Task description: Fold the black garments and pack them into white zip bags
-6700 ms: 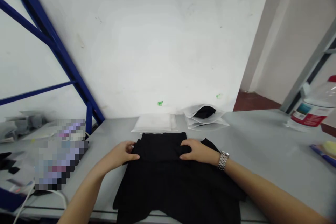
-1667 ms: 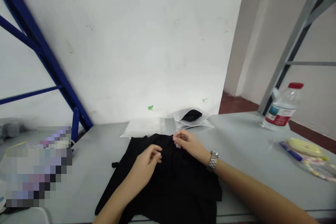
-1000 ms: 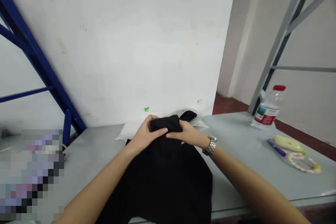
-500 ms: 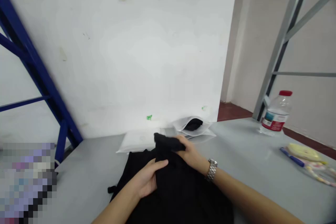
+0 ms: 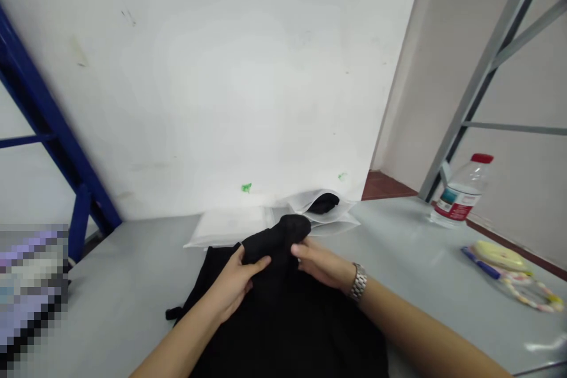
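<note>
A black sock point(image 5: 268, 242) with a rounded end is held up over a large black cloth point(image 5: 283, 331). My left hand point(image 5: 237, 283) grips its left part, thumb on top and fingers behind. My right hand point(image 5: 316, 260), below a metal watch, pinches the sock near its rounded end. Where the sock stops and the black cloth beneath starts is hard to make out. Just beyond the hands lies a flat white frosted pouch point(image 5: 233, 223). Right of it, a frosted pouch point(image 5: 343, 211) gapes at its mouth, with a black item point(image 5: 324, 203) inside.
The grey table point(image 5: 128, 289) meets a white wall panel. On the right stand a water bottle point(image 5: 460, 195) with a red cap, a yellow item point(image 5: 498, 255), a blue pen-like item point(image 5: 481, 263) and a beaded loop point(image 5: 534, 295). A blue metal frame point(image 5: 57, 112) rises at left.
The sock's folded end has been turned out and now points up to the right in a rounded shape. My left hand has shifted a little left; the view has tilted slightly.
</note>
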Demonstrator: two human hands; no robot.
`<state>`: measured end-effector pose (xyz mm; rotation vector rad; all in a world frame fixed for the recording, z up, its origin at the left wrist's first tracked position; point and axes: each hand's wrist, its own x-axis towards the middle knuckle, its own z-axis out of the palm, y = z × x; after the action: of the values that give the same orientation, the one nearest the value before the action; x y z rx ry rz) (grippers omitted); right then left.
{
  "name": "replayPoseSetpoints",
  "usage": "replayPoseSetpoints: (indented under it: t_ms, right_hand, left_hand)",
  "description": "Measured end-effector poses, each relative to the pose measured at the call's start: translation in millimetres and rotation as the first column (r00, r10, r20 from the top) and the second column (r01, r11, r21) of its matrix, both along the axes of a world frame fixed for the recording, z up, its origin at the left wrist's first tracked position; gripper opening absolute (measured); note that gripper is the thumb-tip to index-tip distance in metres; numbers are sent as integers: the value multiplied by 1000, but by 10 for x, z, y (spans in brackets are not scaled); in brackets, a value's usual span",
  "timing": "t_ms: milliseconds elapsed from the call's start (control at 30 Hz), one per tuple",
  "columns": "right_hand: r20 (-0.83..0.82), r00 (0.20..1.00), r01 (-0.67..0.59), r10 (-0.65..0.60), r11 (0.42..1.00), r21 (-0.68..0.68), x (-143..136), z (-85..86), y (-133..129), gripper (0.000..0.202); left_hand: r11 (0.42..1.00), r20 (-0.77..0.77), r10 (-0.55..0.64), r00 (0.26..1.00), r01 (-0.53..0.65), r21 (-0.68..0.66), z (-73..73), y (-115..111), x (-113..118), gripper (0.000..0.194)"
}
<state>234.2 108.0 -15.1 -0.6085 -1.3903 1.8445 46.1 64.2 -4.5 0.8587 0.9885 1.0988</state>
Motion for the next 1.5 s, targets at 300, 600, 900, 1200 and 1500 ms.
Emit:
replayPoseSetpoints:
  t_ms: [300, 600, 900, 1200, 1500]
  right_hand:
    - [-38, 982, 182, -183, 983, -11, -95, 3, -99, 30]
    - [-28, 967, 232, -253, 829, 509, 40, 23, 2, 10]
    - [-118, 984, 137, -130, 989, 51, -18, 57, -36, 22]
    - [-120, 979, 165, -166, 986, -16, -200, -1, -230, 59]
    - [-91, 961, 250, -260, 962, -109, -195, -9, -233, 45]
  left_hand:
    - [996, -8, -57, 998, 57, -65, 116, -31, -13, 45]
    - [952, 175, -306, 936, 306, 25, 2, -103, -26, 55]
    - [996, 14, -82, 997, 83, -35, 95, -51, -17, 42]
    - [852, -401, 439, 804, -230, 471, -60, -76, 54, 42]
    - [759, -833, 477, 281, 345, 552, -12, 360, -658, 23]
